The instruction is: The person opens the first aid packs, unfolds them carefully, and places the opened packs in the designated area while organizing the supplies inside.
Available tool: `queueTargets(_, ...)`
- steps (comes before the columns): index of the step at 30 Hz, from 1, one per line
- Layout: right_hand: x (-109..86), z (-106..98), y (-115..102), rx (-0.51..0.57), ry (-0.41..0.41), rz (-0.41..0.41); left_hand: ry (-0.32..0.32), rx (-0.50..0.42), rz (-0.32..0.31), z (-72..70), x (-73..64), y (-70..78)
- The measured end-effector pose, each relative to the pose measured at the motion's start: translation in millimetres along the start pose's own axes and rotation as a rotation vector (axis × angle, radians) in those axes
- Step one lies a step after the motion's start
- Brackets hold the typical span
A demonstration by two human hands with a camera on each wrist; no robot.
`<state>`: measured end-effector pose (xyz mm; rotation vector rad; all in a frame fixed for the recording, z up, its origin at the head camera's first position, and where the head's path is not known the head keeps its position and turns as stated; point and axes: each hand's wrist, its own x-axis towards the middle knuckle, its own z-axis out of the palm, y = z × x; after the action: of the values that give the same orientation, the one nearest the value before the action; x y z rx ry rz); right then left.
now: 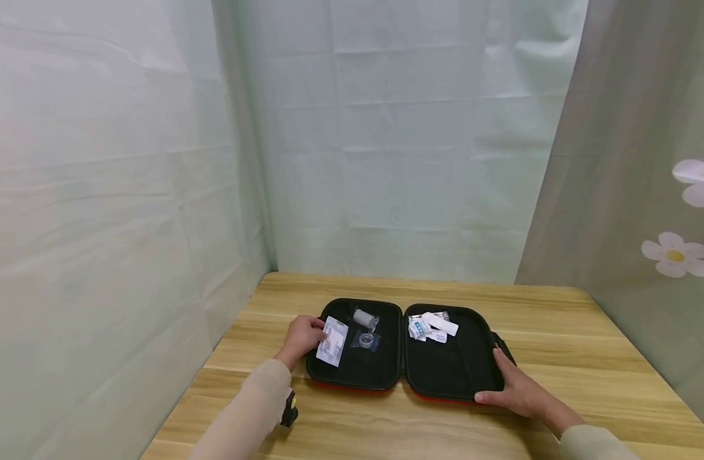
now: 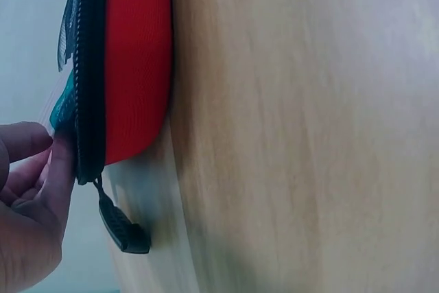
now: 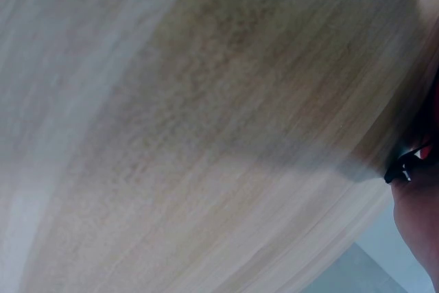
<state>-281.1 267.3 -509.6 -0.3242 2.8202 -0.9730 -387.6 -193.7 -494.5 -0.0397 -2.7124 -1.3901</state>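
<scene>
A zip case (image 1: 438, 377), black inside and red outside, lies unfolded on the table. At its left rim my left hand (image 1: 301, 337) pinches a flat white printed packet (image 1: 332, 342), which slants over the left half. Thumb and fingertips meet on its clear edge beside the zipper in the left wrist view. Also in that half are a wrapped white roll (image 1: 365, 318) and a bagged roll of tape (image 1: 366, 340). My right hand (image 1: 519, 390) holds the case's near right corner, thumb at the front rim and fingers along the side. Small white packets (image 1: 429, 326) lie in the right half.
The case stands on a wood-grain table (image 1: 352, 428). A black zipper pull (image 2: 122, 228) hangs off the case's corner. Pale curtains (image 1: 415, 160) close in the back and sides. A small black object (image 1: 290, 410) shows beside the left sleeve.
</scene>
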Motion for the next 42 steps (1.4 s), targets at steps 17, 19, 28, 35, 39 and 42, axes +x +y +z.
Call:
queueTargets(17, 1.0, 0.4, -0.1, -0.006, 0.003, 0.000, -0.167, 0.017, -0.004, 1.5, -6.8, 9.4)
queueTargets(19, 1.1, 0.3, 0.5, -0.008, 0.001, 0.004, -0.174, 0.013, 0.000, 1.4, -6.8, 9.4)
queueTargets(28, 1.1, -0.6, 0.6, -0.020, -0.003, 0.024, -0.222, -0.038, 0.020, 8.3, -5.0, 4.9)
queueTargets(35, 0.7, 0.1, 2.1, -0.024, 0.002, 0.030, -0.261, -0.067, 0.042, 15.9, -7.0, 4.5)
queueTargets(39, 0.3, 1.0, 2.4, -0.021, 0.000, 0.028, -0.266, -0.057, 0.049, 21.3, -7.2, 3.4)
queueTargets(42, 0.4, 1.2, 2.2, -0.022, 0.000, 0.029, -0.259, -0.058, 0.046, 24.4, -6.8, 2.9)
